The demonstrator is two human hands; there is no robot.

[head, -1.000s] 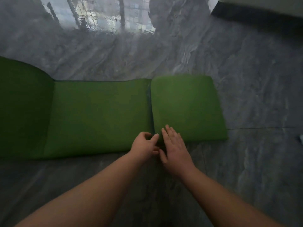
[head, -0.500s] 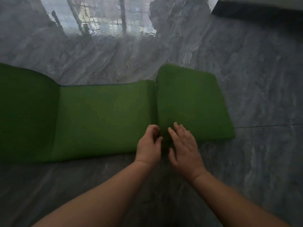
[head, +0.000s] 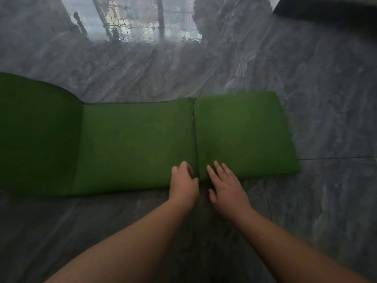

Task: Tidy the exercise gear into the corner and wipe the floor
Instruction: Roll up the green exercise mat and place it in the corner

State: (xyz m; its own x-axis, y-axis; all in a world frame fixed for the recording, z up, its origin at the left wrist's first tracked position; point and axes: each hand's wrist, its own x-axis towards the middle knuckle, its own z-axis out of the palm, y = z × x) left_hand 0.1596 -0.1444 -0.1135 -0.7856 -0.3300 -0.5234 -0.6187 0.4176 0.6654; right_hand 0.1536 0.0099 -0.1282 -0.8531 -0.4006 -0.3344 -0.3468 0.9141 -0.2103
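A green folding exercise mat point(head: 138, 144) lies across the grey marble floor point(head: 326, 99). Its right-hand section point(head: 244, 135) is thicker and lies flat, split from the middle panel by a crease. My left hand point(head: 183, 180) sits at the near end of that crease, its fingers curled in against the fold and its thumb on the seam. My right hand point(head: 226, 184) lies flat with straight fingers on the near edge of the right section. The mat's left end point(head: 36, 129) curves upward.
Glossy floor stretches around the mat, with a bright window reflection point(head: 138, 27) at the far side. A dark skirting and wall base point(head: 326, 13) runs along the upper right. A tile joint point(head: 336, 158) runs right of the mat.
The right section's far edge had lifted half a second ago and now lies flat again. Both hands stay at the crease, and my right hand has spread slightly further right.
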